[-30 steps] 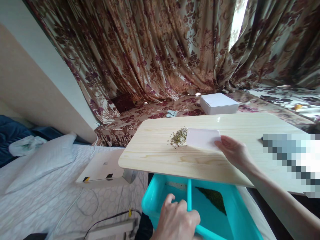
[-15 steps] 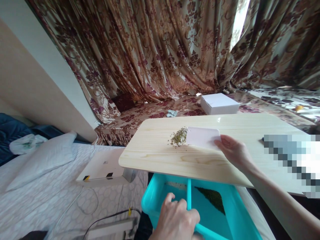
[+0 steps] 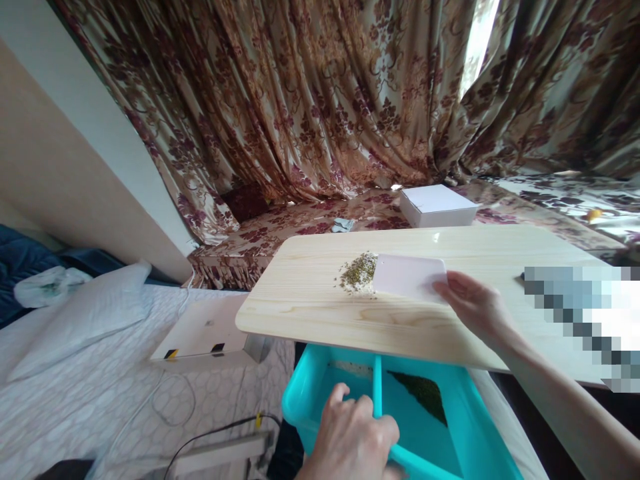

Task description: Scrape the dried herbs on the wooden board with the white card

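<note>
My right hand (image 3: 475, 303) pinches the right end of a flat white scraper (image 3: 407, 275) with a small hole in its far corner. The scraper's left edge touches a loose heap of greenish seeds (image 3: 359, 272) on the pale wooden tabletop (image 3: 300, 300). Lower down, my left hand (image 3: 350, 433) is curled over the near rim and divider of a turquoise two-compartment bin (image 3: 295, 407); its fingertips are partly hidden. A dark green heap of seeds (image 3: 425, 395) lies in the right compartment. Pale bits (image 3: 350, 367) sit at the far end of the left one.
A white box (image 3: 437, 203) stands on the patterned ledge behind the table, near a small folded cloth (image 3: 343, 225). Left of the table, a white case (image 3: 205, 330) and cables (image 3: 225, 427) lie on the bed. A blurred-out object (image 3: 585, 313) occupies the table's right side.
The scraper and my right hand have shifted slightly right. The seed heap's right side has spread a little beside the scraper's edge. My left hand stays on the bin.
</note>
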Tool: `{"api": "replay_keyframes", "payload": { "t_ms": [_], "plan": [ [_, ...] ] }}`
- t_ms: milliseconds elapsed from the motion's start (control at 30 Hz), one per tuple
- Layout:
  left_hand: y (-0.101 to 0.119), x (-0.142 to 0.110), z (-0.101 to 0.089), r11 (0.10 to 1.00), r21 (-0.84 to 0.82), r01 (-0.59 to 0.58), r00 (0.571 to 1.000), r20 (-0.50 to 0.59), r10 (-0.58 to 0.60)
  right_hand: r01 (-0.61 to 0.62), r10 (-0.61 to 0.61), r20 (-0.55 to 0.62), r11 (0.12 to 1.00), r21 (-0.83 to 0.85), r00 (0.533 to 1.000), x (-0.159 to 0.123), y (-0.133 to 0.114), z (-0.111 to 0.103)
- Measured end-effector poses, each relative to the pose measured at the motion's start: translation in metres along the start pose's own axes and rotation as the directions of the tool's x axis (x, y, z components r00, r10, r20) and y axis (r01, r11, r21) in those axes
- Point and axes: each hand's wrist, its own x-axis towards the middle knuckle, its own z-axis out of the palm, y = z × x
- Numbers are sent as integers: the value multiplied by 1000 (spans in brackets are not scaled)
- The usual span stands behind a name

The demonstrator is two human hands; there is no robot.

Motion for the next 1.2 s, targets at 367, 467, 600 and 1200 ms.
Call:
{"api": "replay_keyframes", "payload": {
  "t_ms": [367, 467, 600, 1200],
  "plan": [
    [-1, -1, 4, 1000, -23, -16, 998, -54, 15, -6, 6, -1, 1000, -2, 1000, 0, 5, 1],
    [-1, -1, 5, 1000, -17, -1, 999, -51, 0, 1, -1, 13, 1000, 2, 1000, -2, 5, 0],
    [0, -1, 6, 1000, -19, -12, 997, -72, 10, -10, 10, 26, 1000, 16, 1000, -6, 1, -2],
    [-3, 0, 7, 998, -58, -35, 996, -84, 30, -12, 11, 4, 999, 43, 1000, -13, 0, 5]
  ]
}}
